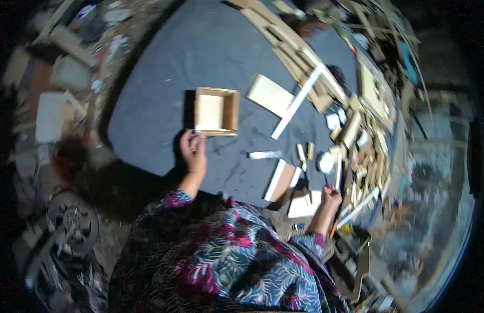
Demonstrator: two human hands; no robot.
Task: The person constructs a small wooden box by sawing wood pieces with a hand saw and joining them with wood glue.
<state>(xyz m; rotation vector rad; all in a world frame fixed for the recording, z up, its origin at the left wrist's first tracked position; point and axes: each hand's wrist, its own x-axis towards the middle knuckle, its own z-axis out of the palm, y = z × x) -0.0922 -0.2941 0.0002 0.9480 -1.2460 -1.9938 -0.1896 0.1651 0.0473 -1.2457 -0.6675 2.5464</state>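
An open square wooden box (233, 112) with a pale bottom sits on the dark cloth-covered table (163, 68). My left hand (194, 151) is at its near left corner, fingers bent and closed against the edge. A small whitish spot shows at those fingertips. On the right, my right hand (332, 196) is closed in a pinch on a thin dark stick, whose far end points at a white lump (325, 163); blur hides its exact kind. Between the hands lie a whitish tube-like piece (265, 155), small wooden blocks (310, 151) and a brown panel with white edges (282, 182).
A pale board (270, 96) and a long white strip (298, 101) lie beyond the box. Long wooden lengths (289, 39) run along the far right side. Wood offcuts (363, 172) are heaped at the right edge. Scrap and a wheel (72, 224) lie on the floor at left.
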